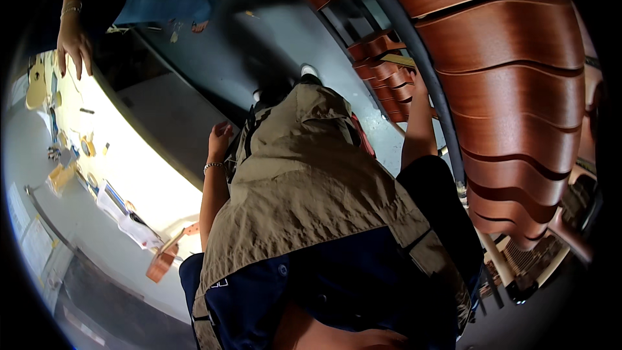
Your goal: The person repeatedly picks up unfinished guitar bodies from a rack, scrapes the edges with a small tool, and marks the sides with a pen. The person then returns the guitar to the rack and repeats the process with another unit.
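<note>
your khaki apron fills the middle and hides most of the floor. to your right hangs a row of reddish-brown curved wooden bodies, i count about seven big ones before the edge cuts them off. your right hand reaches into smaller wooden pieces, fingers hidden, can't tell the grip. your left hand hangs loosely curled, holding nothing. another person's hand rests on the bright workbench.
</note>
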A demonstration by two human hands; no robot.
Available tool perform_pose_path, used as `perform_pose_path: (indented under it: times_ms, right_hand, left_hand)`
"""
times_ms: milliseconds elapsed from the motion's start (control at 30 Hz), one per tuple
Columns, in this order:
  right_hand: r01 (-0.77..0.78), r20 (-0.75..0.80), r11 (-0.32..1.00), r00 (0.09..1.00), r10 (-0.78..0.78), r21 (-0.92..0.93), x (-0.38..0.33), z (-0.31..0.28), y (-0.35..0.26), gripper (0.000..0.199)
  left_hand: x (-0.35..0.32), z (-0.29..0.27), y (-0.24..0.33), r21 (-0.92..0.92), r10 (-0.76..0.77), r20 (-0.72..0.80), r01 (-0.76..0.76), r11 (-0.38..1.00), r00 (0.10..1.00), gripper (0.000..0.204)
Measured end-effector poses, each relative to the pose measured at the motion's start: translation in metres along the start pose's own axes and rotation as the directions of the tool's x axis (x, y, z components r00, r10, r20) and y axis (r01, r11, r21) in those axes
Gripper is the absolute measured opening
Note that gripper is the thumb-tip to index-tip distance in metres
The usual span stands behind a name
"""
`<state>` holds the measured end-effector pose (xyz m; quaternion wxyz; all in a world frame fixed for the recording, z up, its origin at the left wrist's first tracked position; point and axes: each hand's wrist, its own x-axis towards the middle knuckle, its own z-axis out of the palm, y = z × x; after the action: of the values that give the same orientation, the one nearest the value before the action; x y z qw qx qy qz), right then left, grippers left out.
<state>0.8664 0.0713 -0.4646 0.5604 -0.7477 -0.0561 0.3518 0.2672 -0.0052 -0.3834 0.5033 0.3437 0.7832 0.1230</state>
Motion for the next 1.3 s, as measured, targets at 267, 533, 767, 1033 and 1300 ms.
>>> perform_pose_path:
  times_ms: [267,533,767,1033,1300]
  right_hand:
    - [-0.158,-0.092,0.971,0.980,0.177,0.177,0.052,0.016,-0.009,0.028]
    - [-0.398,-0.183,0.837,0.854,0.488,0.375,0.013,0.082,0.007,0.029]
    - [-0.135,0.208,0.967,0.961,0.181,-0.218,0.030,0.256,-0.011,0.033]
    - [0.621,0.628,0.336,0.771,-0.101,-0.709,0.045,0.406,-0.045,0.032]
    - [0.524,0.518,0.083,0.851,-0.082,-0.848,0.051,0.398,-0.070,0.031]
  left_hand:
    - [-0.021,-0.001,-0.014,0.033,-0.052,0.023,0.051,0.998,0.998,0.037]
    - [-0.017,0.011,-0.019,0.069,-0.028,-0.063,0.032,0.997,0.998,0.036]
    - [-0.040,0.037,-0.012,-0.120,-0.013,-0.112,0.000,0.993,0.994,0.036]
    - [-0.090,0.017,-0.033,-0.039,-0.251,-0.279,0.250,0.967,0.927,0.045]
    - [-0.093,0.051,-0.075,-0.261,-0.449,-0.163,0.401,0.878,0.879,0.039]
